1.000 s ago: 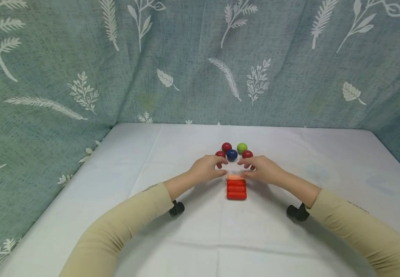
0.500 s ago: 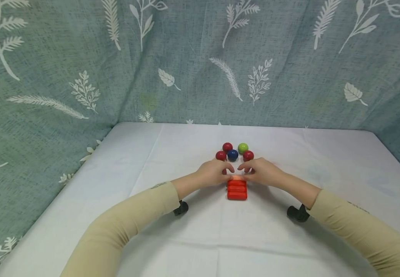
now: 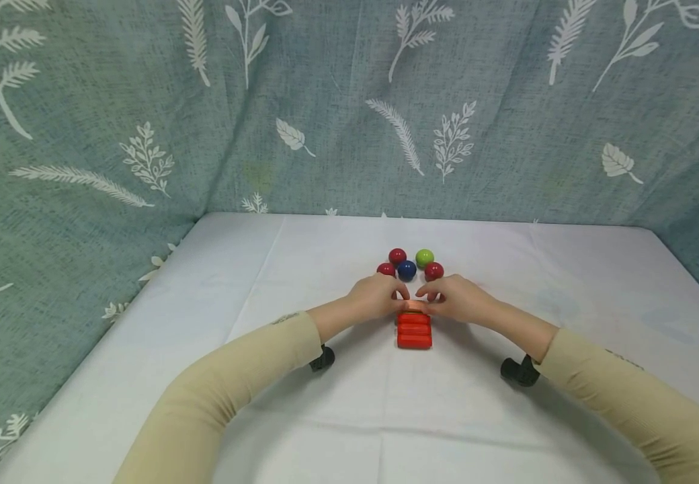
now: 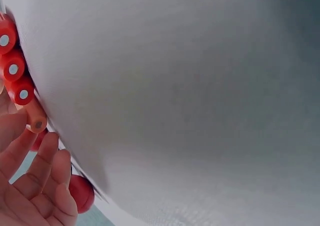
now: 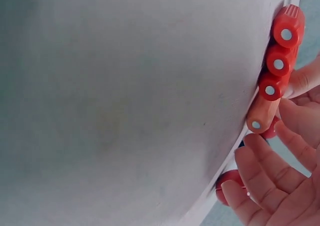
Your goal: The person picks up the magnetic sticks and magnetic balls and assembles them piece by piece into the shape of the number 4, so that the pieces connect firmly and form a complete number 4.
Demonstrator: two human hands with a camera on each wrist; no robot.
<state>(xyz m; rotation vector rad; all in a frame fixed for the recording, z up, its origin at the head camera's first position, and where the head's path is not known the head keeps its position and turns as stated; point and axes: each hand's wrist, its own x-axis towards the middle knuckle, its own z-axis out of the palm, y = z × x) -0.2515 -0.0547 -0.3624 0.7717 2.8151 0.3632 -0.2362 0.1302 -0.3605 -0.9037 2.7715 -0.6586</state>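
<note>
Thumb and finger of my left hand (image 3: 376, 298) pinch the left end of an orange magnetic rod (image 3: 415, 306). At its other end, my right hand (image 3: 460, 298) holds the same rod between thumb and finger. Several red magnetic rods (image 3: 414, 331) lie side by side on the near side of the orange one. Both wrist views show round silvery discs in the ends of the red rods (image 5: 278, 64). The left wrist view shows the left thumb (image 4: 12, 127) against the orange rod (image 4: 35, 117).
Beyond the hands sit several glossy balls: a blue ball (image 3: 406, 270), a green ball (image 3: 425, 258) and red balls (image 3: 433, 271). A white cloth (image 3: 301, 417) covers the table. A leaf-patterned curtain (image 3: 337, 134) stands along the back and left.
My left hand has moved right and slightly nearer, from beside the balls to the orange rod. The right hand has shifted only a little. The orange rod has moved slightly away from the red rods.
</note>
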